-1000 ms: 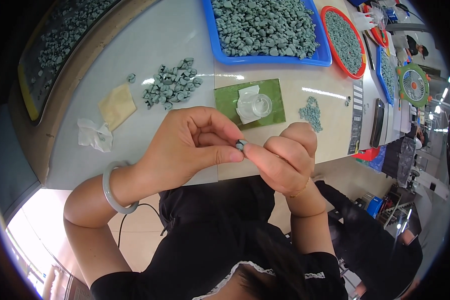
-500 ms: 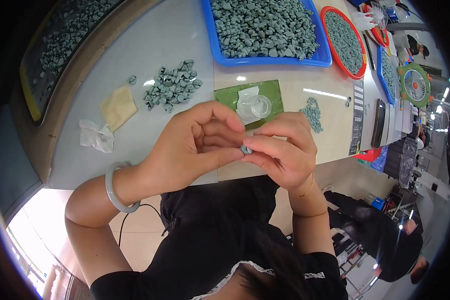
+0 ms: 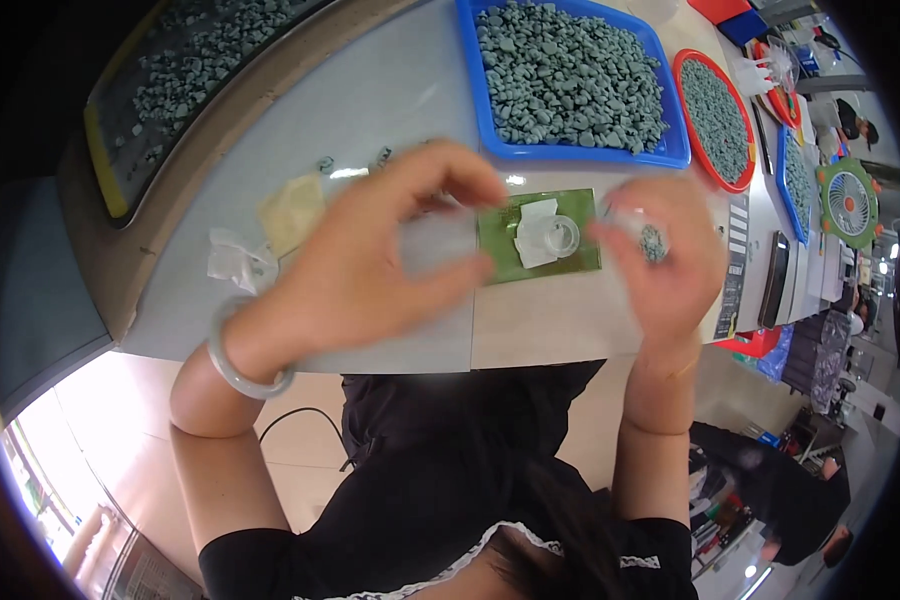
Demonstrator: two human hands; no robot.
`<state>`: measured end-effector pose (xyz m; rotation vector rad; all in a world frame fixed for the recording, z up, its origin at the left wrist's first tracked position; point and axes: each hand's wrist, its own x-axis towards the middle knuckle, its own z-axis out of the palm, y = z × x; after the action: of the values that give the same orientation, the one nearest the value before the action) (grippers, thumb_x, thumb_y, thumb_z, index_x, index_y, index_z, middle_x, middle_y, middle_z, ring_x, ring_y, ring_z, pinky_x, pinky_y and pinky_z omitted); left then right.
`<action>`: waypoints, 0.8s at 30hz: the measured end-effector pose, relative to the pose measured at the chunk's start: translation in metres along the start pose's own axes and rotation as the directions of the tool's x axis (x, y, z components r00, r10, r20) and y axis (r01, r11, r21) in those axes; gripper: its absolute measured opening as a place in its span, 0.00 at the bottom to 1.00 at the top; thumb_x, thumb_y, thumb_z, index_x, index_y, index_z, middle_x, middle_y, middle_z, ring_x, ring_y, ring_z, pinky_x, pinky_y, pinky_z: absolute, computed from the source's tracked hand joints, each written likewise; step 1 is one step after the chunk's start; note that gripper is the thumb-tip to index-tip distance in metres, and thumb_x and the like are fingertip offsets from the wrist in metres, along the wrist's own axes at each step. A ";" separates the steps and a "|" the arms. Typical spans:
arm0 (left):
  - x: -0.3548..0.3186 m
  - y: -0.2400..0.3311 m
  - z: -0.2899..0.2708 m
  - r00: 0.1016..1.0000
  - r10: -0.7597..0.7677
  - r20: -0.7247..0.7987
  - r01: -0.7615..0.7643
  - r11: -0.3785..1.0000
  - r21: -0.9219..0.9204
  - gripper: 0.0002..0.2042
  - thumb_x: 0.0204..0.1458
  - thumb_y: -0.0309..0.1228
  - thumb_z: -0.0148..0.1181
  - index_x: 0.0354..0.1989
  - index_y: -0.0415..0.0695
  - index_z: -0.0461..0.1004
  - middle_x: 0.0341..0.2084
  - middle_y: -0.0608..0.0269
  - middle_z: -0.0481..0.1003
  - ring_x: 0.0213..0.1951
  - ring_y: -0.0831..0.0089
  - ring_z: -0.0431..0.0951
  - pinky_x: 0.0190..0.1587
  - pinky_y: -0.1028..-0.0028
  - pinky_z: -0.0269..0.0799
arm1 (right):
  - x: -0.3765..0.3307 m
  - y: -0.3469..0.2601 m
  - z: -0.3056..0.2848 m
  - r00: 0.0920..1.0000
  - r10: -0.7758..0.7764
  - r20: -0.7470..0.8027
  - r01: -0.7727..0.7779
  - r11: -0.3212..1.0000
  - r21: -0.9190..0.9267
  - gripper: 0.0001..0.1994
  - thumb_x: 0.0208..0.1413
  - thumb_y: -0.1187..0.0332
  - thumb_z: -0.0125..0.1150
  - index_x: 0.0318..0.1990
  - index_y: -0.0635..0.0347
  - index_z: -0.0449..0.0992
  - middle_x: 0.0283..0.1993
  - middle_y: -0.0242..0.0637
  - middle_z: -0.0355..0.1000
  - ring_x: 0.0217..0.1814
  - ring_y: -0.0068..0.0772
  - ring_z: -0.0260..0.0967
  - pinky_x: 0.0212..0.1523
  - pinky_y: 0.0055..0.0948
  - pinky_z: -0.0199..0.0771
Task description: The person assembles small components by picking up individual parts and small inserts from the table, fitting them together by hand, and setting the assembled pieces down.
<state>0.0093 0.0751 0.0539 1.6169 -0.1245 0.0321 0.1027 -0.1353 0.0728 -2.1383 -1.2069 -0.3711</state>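
Note:
My left hand, with a pale bangle at its wrist, hovers over the table, thumb and fingers spread, holding nothing I can see. It hides most of a stone pile; single grey-green stones show beyond it. My right hand is smeared by motion right of a green mat. Its thumb and fingertip come close together around a tiny dark thing I cannot make out. Between its fingers shows a small heap of stones. On the mat are white paper and a clear round cup.
A blue tray heaped with grey-green stones stands at the back, beside a red round tray of smaller ones. At left lie a yellowish cloth and crumpled tissue. A green fan and a co-worker are at right.
Half a second ago my fingertips met around a small grey-green stone. Now my hands are apart, the right moved rightward and the left opened. The whole view has shifted slightly.

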 end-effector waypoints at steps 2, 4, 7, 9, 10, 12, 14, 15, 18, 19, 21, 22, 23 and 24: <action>0.010 0.009 -0.025 0.995 0.079 -0.062 -0.036 0.859 0.510 0.11 0.40 0.18 0.56 0.35 0.37 0.69 0.28 0.59 0.73 0.35 0.71 0.72 0.41 0.75 0.66 | 0.013 0.020 -0.006 0.996 0.084 -0.034 -0.086 0.994 -0.073 0.10 0.37 0.77 0.65 0.32 0.63 0.75 0.30 0.36 0.72 0.29 0.29 0.66 0.31 0.25 0.65; 0.009 0.009 -0.043 0.986 0.042 -0.158 0.084 0.697 0.712 0.08 0.38 0.18 0.56 0.31 0.35 0.71 0.27 0.58 0.71 0.32 0.69 0.71 0.37 0.75 0.65 | 0.022 0.041 -0.010 0.949 0.312 -0.051 -0.312 0.950 0.008 0.10 0.41 0.77 0.62 0.35 0.63 0.75 0.32 0.35 0.73 0.30 0.26 0.67 0.31 0.23 0.65; 0.007 0.008 -0.041 0.973 0.000 -0.233 0.187 0.596 0.781 0.08 0.37 0.19 0.57 0.29 0.35 0.71 0.25 0.55 0.71 0.30 0.64 0.72 0.34 0.72 0.65 | 0.021 0.059 -0.017 0.951 0.269 -0.150 -0.281 0.958 -0.064 0.11 0.44 0.76 0.61 0.38 0.63 0.75 0.32 0.35 0.73 0.30 0.26 0.66 0.32 0.21 0.65; 0.012 0.005 -0.033 0.964 -0.029 -0.264 0.236 0.547 0.803 0.07 0.37 0.20 0.58 0.27 0.36 0.71 0.25 0.54 0.72 0.30 0.60 0.73 0.33 0.69 0.66 | 0.007 0.060 -0.034 0.921 0.330 -0.208 -0.337 0.941 0.000 0.08 0.44 0.75 0.61 0.34 0.62 0.75 0.32 0.34 0.73 0.31 0.24 0.66 0.32 0.23 0.64; 0.013 0.005 -0.031 0.957 -0.106 -0.271 0.285 0.537 0.794 0.06 0.36 0.19 0.58 0.26 0.35 0.70 0.24 0.53 0.72 0.29 0.59 0.73 0.33 0.69 0.66 | -0.001 0.055 -0.045 0.921 0.373 -0.116 -0.382 0.922 -0.069 0.07 0.43 0.75 0.61 0.32 0.62 0.75 0.32 0.34 0.73 0.31 0.26 0.66 0.33 0.25 0.64; 0.019 0.002 -0.030 0.948 -0.176 -0.266 0.319 0.527 0.788 0.06 0.36 0.19 0.57 0.26 0.35 0.70 0.24 0.53 0.71 0.29 0.59 0.73 0.32 0.68 0.66 | -0.019 0.049 -0.062 0.905 0.424 -0.034 -0.424 0.893 -0.150 0.05 0.42 0.75 0.61 0.29 0.62 0.75 0.31 0.34 0.72 0.31 0.28 0.66 0.34 0.27 0.63; 0.019 -0.002 -0.030 0.949 -0.181 -0.258 0.315 0.527 0.789 0.06 0.36 0.18 0.57 0.25 0.34 0.69 0.23 0.52 0.71 0.28 0.58 0.72 0.31 0.68 0.65 | -0.038 0.049 -0.066 0.869 0.444 0.219 -0.396 0.889 -0.230 0.05 0.39 0.75 0.61 0.26 0.62 0.73 0.29 0.35 0.70 0.33 0.34 0.65 0.36 0.31 0.63; 0.019 -0.001 -0.029 0.949 -0.182 -0.256 0.314 0.526 0.790 0.06 0.36 0.18 0.57 0.25 0.34 0.69 0.23 0.52 0.71 0.28 0.58 0.72 0.31 0.68 0.65 | -0.045 0.047 -0.065 0.869 0.445 0.217 -0.398 0.888 -0.229 0.05 0.39 0.75 0.61 0.26 0.62 0.73 0.29 0.35 0.70 0.33 0.34 0.65 0.36 0.31 0.63; 0.020 0.000 -0.022 0.959 -0.141 -0.248 0.285 0.509 0.812 0.05 0.37 0.18 0.57 0.24 0.35 0.68 0.24 0.51 0.71 0.28 0.57 0.72 0.30 0.67 0.65 | -0.058 0.044 -0.061 0.841 0.487 0.235 -0.418 0.861 -0.289 0.05 0.37 0.75 0.61 0.26 0.63 0.74 0.27 0.36 0.68 0.35 0.38 0.63 0.38 0.32 0.62; 0.020 0.000 -0.019 0.957 -0.098 -0.272 0.282 0.523 0.804 0.04 0.39 0.18 0.56 0.25 0.35 0.69 0.24 0.52 0.71 0.27 0.59 0.73 0.30 0.69 0.65 | -0.061 0.044 -0.059 0.847 0.488 0.210 -0.424 0.860 -0.285 0.05 0.38 0.76 0.61 0.26 0.63 0.74 0.27 0.37 0.67 0.35 0.38 0.63 0.39 0.32 0.62; 0.022 0.005 -0.010 0.955 -0.055 -0.292 0.275 0.536 0.798 0.03 0.40 0.19 0.56 0.25 0.35 0.70 0.24 0.53 0.72 0.27 0.60 0.73 0.30 0.70 0.66 | -0.065 0.043 -0.057 0.852 0.491 0.182 -0.433 0.856 -0.282 0.05 0.38 0.76 0.61 0.26 0.63 0.73 0.27 0.37 0.67 0.36 0.38 0.63 0.39 0.32 0.63; 0.023 0.010 -0.002 0.943 0.057 -0.327 0.198 0.695 0.691 0.03 0.41 0.18 0.56 0.26 0.35 0.71 0.24 0.54 0.72 0.28 0.64 0.74 0.31 0.73 0.67 | -0.065 0.043 -0.056 0.846 0.496 0.195 -0.438 0.856 -0.275 0.05 0.38 0.76 0.60 0.26 0.63 0.73 0.27 0.37 0.67 0.36 0.38 0.63 0.39 0.32 0.63; 0.024 0.016 0.007 0.912 0.158 -0.377 0.091 0.821 0.564 0.04 0.42 0.18 0.57 0.28 0.35 0.72 0.24 0.56 0.73 0.28 0.68 0.75 0.31 0.75 0.69 | -0.065 0.043 -0.057 0.840 0.501 0.209 -0.443 0.855 -0.269 0.04 0.38 0.77 0.60 0.26 0.63 0.73 0.28 0.37 0.67 0.36 0.39 0.63 0.39 0.32 0.63; 0.022 0.020 0.013 0.914 0.160 -0.372 0.087 0.820 0.566 0.04 0.42 0.18 0.57 0.28 0.35 0.72 0.24 0.56 0.73 0.28 0.68 0.75 0.31 0.75 0.69 | -0.065 0.043 -0.059 0.840 0.504 0.204 -0.447 0.853 -0.269 0.04 0.38 0.77 0.60 0.26 0.63 0.73 0.28 0.37 0.67 0.36 0.39 0.63 0.39 0.32 0.63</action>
<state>0.0289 0.0596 0.0756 2.1779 0.1998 0.4795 0.1079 -0.2321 0.0656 -2.6471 -0.7393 0.0189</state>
